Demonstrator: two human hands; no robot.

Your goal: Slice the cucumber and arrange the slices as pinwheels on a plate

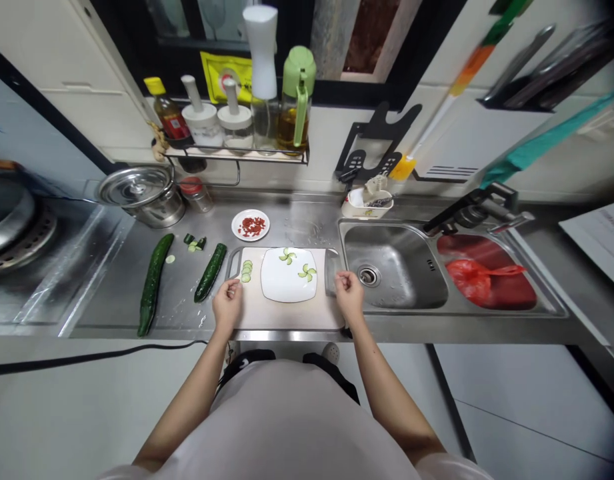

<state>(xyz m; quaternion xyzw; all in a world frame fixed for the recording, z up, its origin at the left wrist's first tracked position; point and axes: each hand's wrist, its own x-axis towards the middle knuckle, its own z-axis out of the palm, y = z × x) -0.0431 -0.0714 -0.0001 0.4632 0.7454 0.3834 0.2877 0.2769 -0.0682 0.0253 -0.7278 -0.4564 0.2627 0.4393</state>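
Observation:
A white plate (289, 288) lies on the cutting board (251, 313), with two flower-like arrangements of cucumber slices (287, 256) at its top and right. Left of the plate, a short row of cucumber slices (246, 271) rests on the board. My left hand (227, 305) is at the board's left edge, fingers curled together; what they hold, if anything, is too small to tell. My right hand (349, 293) is closed by the board's grey right handle, its fingertips pinched; any content is hidden. A cucumber (210, 273) lies left of the board.
Further left are a longer cucumber (155, 283) and cut ends (194, 244). Behind the board stands a small plate of red pieces (251, 225). A steel pot (157, 197) is back left, a sink (397, 267) right, and a condiment rack (237, 154) above.

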